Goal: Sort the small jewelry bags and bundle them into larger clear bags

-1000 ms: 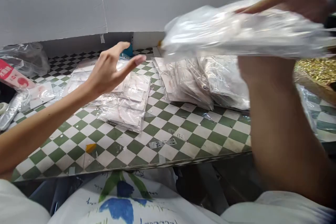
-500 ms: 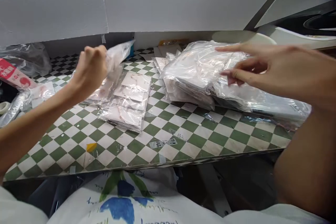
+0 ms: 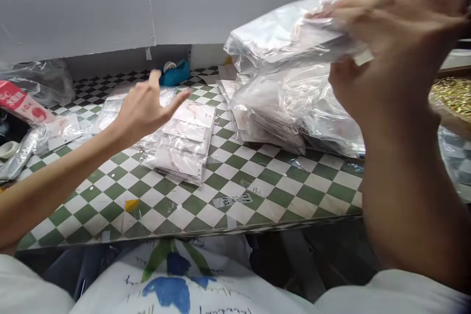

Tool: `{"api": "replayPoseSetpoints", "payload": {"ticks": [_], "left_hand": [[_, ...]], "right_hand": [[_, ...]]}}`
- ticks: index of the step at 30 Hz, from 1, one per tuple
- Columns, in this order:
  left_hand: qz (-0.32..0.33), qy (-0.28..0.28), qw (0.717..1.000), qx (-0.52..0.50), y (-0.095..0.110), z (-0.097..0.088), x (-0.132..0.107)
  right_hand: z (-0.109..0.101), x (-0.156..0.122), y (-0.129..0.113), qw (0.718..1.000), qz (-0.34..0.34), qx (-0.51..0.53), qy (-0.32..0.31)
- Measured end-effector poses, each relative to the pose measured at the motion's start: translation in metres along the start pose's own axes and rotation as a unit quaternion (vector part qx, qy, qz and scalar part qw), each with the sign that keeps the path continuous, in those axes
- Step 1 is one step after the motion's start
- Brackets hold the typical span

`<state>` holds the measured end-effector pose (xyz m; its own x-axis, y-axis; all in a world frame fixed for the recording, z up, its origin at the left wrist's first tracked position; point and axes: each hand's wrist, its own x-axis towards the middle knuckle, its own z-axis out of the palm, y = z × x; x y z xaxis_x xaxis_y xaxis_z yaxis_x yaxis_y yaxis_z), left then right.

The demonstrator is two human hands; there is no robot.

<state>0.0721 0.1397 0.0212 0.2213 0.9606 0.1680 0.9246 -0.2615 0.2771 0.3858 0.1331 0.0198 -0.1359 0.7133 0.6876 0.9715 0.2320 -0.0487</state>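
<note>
- Head view: the right hand [image 3: 399, 29] pinched a clear plastic bag [image 3: 283, 34] between thumb and fingers, raised above a stack of bagged packets [image 3: 268, 117].
- The left hand [image 3: 145, 110] hung open, fingers spread, just above flat bagged packets [image 3: 180, 144].
- Both piles lay on a green-and-white checkered tabletop [image 3: 221, 201], with a blue tape dispenser [image 3: 174, 73] beyond.
</note>
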Motion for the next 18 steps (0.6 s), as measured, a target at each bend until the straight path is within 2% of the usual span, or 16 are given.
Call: {"api": "replayPoseSetpoints", "payload": {"ticks": [1, 2, 3, 5, 7, 9, 11, 12, 14, 15, 17, 18], "left_hand": [[-0.05, -0.059, 0.995, 0.06, -0.01, 0.008, 0.003], [-0.07, -0.097, 0.987, 0.104, -0.018, 0.017, 0.006], [-0.074, -0.113, 0.983, 0.127, -0.024, 0.024, 0.009], [-0.06, -0.106, 0.982, 0.145, -0.032, 0.03, 0.014], [-0.052, -0.088, 0.984, 0.145, -0.033, 0.024, 0.018], [-0.049, -0.063, 0.987, 0.139, -0.031, 0.006, 0.022], [-0.044, -0.01, 0.99, 0.132, -0.026, -0.018, 0.025], [-0.04, 0.025, 0.99, 0.13, -0.024, -0.031, 0.024], [-0.02, 0.087, 0.989, 0.119, -0.021, -0.052, 0.021], [-0.008, 0.113, 0.987, 0.114, -0.02, -0.06, 0.017], [0.009, 0.15, 0.982, 0.118, -0.021, -0.074, 0.009], [0.014, 0.164, 0.978, 0.125, -0.022, -0.08, 0.003]], "right_hand": [[0.008, -0.003, 0.014, 0.999, 0.001, 0.014, -0.047], [0.016, -0.007, 0.026, 0.991, -0.011, 0.028, -0.131], [0.022, -0.01, 0.036, 0.984, -0.019, 0.039, -0.173], [0.027, -0.016, 0.046, 0.968, -0.026, 0.053, -0.243], [0.021, -0.019, 0.042, 0.963, -0.028, 0.062, -0.26], [0.009, -0.019, 0.024, 0.963, -0.058, 0.088, -0.246], [-0.001, -0.02, -0.005, 0.959, -0.122, 0.147, -0.207], [-0.003, -0.022, -0.022, 0.948, -0.158, 0.19, -0.201], [0.001, -0.03, -0.054, 0.906, -0.233, 0.26, -0.238], [0.007, -0.035, -0.068, 0.879, -0.267, 0.283, -0.277], [0.026, -0.048, -0.088, 0.826, -0.318, 0.294, -0.36], [0.036, -0.054, -0.094, 0.813, -0.332, 0.288, -0.382]]}}
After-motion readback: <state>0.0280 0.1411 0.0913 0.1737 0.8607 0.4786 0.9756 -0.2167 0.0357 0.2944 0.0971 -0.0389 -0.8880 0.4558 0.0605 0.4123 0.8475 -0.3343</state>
